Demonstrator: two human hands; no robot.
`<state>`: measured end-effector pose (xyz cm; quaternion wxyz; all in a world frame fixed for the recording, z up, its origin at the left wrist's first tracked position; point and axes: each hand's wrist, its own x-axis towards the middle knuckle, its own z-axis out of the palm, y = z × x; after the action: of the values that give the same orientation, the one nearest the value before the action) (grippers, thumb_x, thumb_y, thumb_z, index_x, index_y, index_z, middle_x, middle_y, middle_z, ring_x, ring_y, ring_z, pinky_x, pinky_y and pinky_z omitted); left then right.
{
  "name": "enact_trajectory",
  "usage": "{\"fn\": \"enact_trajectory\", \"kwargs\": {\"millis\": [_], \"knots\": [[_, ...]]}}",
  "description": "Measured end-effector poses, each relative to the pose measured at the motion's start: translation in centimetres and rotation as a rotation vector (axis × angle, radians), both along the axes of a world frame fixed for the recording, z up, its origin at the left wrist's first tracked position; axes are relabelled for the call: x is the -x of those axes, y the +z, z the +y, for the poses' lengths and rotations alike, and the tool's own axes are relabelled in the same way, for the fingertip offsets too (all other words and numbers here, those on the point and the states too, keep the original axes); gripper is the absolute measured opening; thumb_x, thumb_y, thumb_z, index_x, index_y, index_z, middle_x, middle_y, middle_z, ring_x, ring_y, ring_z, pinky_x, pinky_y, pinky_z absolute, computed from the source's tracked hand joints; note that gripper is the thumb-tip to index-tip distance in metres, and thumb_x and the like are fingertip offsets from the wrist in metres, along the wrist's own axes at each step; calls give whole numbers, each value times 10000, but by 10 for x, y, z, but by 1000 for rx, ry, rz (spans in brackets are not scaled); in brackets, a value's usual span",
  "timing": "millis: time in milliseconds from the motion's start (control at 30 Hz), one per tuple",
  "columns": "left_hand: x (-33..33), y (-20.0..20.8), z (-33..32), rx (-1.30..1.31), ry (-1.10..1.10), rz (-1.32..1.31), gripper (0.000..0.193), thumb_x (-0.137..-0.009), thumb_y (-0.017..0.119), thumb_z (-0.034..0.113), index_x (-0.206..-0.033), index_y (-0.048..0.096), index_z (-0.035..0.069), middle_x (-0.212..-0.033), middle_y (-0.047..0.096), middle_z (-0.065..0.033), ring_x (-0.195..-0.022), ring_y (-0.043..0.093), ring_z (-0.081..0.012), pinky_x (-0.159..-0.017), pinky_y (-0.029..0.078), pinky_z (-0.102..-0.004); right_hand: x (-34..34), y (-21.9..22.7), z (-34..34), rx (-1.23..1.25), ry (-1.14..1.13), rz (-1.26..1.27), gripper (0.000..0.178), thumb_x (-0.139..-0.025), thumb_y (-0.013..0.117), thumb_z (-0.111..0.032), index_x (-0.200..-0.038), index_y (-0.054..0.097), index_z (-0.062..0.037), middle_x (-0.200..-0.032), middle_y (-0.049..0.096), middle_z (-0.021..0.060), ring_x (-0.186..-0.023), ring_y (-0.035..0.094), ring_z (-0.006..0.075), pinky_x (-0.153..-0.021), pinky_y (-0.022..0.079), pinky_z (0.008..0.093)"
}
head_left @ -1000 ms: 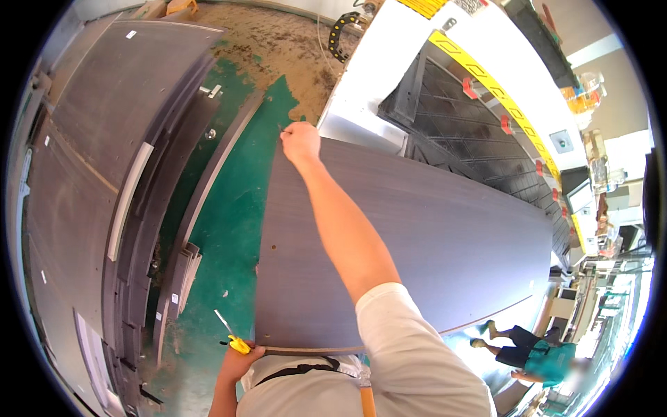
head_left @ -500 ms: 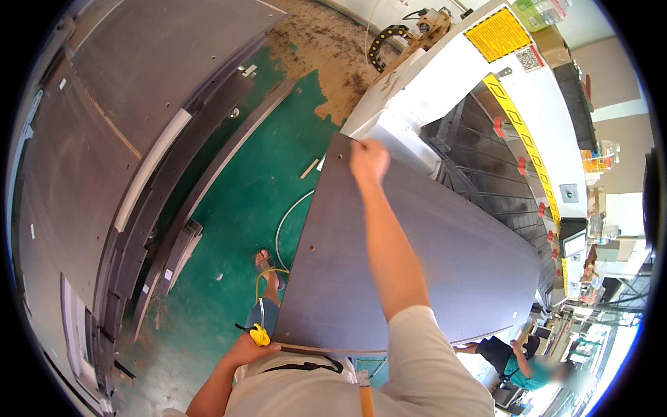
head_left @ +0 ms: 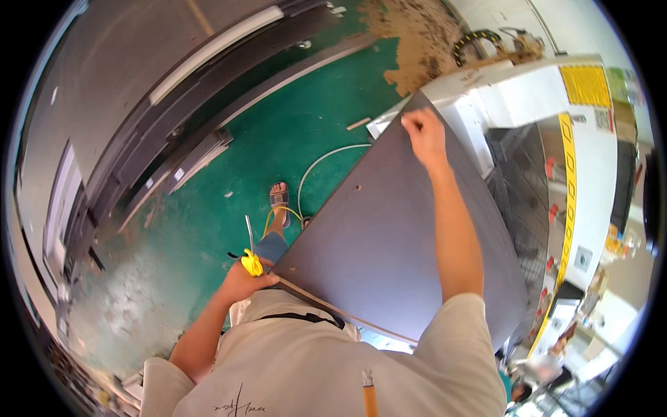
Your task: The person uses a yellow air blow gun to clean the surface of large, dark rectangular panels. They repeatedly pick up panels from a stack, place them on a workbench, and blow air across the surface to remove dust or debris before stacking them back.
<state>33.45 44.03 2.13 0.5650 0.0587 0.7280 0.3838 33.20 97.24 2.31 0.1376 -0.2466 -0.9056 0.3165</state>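
A large dark grey board lies in front of me, its near edge against my waist. Small drilled holes show along its left side. My right hand is over the board's far corner, fingers curled and pinched together at the left edge; whatever they hold is too small to make out. By the near left corner, my left hand is closed around a yellow air blow gun with a thin metal nozzle pointing up and away. The thumb of that hand lies by the board's corner.
Stacked dark boards fill the left side. A white machine with a slatted dark bed stands at right. A pale hose curves over the green floor near my sandalled foot. Another person is at lower right.
The view has turned, so the board and machine sit further right and slanted. My right hand has shifted to the board's left edge near its far corner. The left hand still grips the blow gun.
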Motion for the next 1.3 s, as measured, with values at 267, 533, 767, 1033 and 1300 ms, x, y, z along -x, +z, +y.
{"fn": "enact_trajectory", "kwargs": {"millis": [267, 533, 767, 1033, 1300], "knots": [[-75, 14, -5, -64, 657, 170, 335, -924, 776, 248, -1119, 701, -13, -850, 709, -55, -813, 683, -143, -753, 542, -308, -95, 15, -275, 137, 490, 104, 46, -834, 714, -60, -819, 671, -66, -817, 549, 109, -840, 588, 314, -700, 498, 439], [-221, -16, -132, 311, 856, 362, 240, -917, 721, 254, -968, 734, 20, -814, 726, -47, -759, 686, -133, -720, 533, -284, -75, 21, -258, 382, 258, 10, 55, -838, 706, -86, -800, 722, -50, -865, 711, 175, -790, 699, 321, -716, 541, 416], [-434, -87, -271, 509, 1282, 81, 157, -874, 684, 167, -947, 730, 35, -795, 686, -38, -687, 622, -140, -625, 460, -300, -58, -8, -108, -168, 30, 98, 120, -886, 729, -154, -860, 743, -39, -853, 706, 162, -822, 683, 357, -754, 540, 462], [-484, -73, -227, 617, 1095, 124, 366, -841, 746, 155, -1170, 719, -3, -892, 734, -97, -795, 699, -208, -732, 534, -336, -195, -18, -462, 67, 1131, -141, 81, -863, 618, -56, -836, 694, -47, -995, 639, 174, -988, 615, 362, -835, 524, 491], [-498, -56, -211, 437, 1110, 415, 291, -932, 624, 129, -1175, 683, -19, -980, 774, -129, -975, 736, -224, -863, 553, -351, -129, 33, -357, -29, 784, 135, 78, -863, 713, -87, -929, 740, -54, -917, 636, 138, -936, 627, 358, -812, 529, 461]]}}
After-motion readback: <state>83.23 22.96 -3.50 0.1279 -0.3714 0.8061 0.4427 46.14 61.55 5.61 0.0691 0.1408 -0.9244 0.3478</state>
